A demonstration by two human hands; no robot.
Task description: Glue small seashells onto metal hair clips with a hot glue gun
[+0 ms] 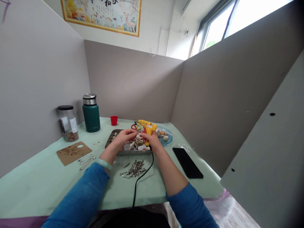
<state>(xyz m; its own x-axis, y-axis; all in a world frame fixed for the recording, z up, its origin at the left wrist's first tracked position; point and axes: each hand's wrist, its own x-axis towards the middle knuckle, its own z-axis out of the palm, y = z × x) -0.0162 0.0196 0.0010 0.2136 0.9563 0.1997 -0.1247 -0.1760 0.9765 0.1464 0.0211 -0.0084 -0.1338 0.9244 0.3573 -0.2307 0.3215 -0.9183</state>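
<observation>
Over the metal tray (133, 152), my left hand (125, 138) has its thumb and fingers pinched together. Whatever they hold is too small to make out. Close beside it, my right hand (153, 140) is closed around the handle of a yellow glue gun (150, 128), its fingertips near those of my left hand. The gun's nozzle points to the left and away. Its black cord (142, 176) runs down to the table's front edge. Small whitish and mixed-colour pieces (136, 145) lie in the tray under both hands.
A pile of metal clips or pins (135, 169) lies before the tray. Leftward are brown cardboard (73, 153), safety pins (85, 160), a jar (68, 123), a green flask (91, 117) and a red cup (114, 120). Scissors (136, 127), a blue plate (169, 136) and a black phone (187, 163) are also there.
</observation>
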